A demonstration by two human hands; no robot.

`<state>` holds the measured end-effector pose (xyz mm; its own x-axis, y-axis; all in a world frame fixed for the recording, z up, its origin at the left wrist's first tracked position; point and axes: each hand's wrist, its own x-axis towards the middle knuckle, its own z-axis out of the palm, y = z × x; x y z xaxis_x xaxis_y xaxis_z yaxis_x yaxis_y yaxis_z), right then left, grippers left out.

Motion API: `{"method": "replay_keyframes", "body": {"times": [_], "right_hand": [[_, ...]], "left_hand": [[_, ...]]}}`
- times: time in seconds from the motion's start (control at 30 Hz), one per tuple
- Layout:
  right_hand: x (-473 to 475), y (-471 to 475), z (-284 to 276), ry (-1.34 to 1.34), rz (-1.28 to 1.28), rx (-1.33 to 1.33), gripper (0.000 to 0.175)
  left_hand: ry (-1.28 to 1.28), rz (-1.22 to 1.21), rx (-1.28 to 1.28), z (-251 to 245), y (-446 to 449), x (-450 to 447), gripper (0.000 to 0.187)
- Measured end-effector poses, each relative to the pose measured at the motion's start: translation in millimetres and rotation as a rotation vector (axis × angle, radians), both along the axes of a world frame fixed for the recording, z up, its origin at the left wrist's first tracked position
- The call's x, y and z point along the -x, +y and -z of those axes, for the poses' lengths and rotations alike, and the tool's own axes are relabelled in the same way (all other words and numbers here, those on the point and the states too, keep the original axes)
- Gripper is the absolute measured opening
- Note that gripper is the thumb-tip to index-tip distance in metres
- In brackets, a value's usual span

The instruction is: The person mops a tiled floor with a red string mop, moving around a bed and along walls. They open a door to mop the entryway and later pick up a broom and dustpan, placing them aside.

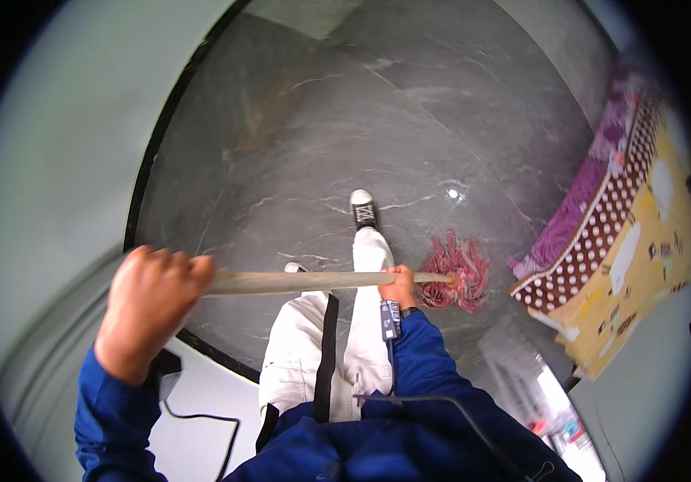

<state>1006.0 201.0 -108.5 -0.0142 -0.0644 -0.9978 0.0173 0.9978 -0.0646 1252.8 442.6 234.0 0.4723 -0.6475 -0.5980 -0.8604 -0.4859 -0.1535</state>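
A mop with a pale, long handle (297, 282) stretches across in front of my body. My left hand (155, 301) is closed around its upper end, at the left of the view. Lower down the handle, near my knee, my right hand (399, 285) grips it close to the mop head. The mop head of pink and greyish strands (460, 271) lies spread on the grey marble-patterned floor (321, 156), to the right of my right hand. Both wrists carry small dark devices.
A bed with a purple cover (568, 211) and a yellow patterned sheet with a brown dotted border (640, 259) stands at the right. A pale wall (62, 156) with a black skirting (140, 181) curves along the left. My shoe (363, 208) is on the floor ahead.
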Motion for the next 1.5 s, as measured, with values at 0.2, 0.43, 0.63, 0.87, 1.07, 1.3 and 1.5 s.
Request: {"method": "replay_keyframes", "body": {"times": [0.2,0.43,0.63,0.87,1.07,1.3,1.5], "right_hand": [[-56,183,-40,-0.02,-0.457,-0.035,0.014],[15,393,-56,0.087,-1.239,-0.083,0.007],[89,479,-68,0.051,-1.777,-0.184,0.018],[87,487,-70,-0.28,-1.887,-0.312,0.017],[-10,444,-8,-0.345,-1.81,-0.037,0.009],[-192,423,106,-0.438,-1.665,0.273,0.007],[-187,514,119,-0.399,-1.752,0.382,0.012]], "left_hand": [[-0.069,-0.656,-0.101,-54,218,140,0.011],[0.059,-1.355,-0.459,-78,330,379,0.018],[0.197,-1.849,-0.604,-129,261,482,0.028],[0.228,-2.089,-0.547,-121,206,499,0.025],[0.001,-2.015,-0.211,-18,218,475,0.014],[-0.093,-1.83,0.173,158,281,376,0.018],[-0.208,-1.92,0.279,177,345,407,0.018]]}}
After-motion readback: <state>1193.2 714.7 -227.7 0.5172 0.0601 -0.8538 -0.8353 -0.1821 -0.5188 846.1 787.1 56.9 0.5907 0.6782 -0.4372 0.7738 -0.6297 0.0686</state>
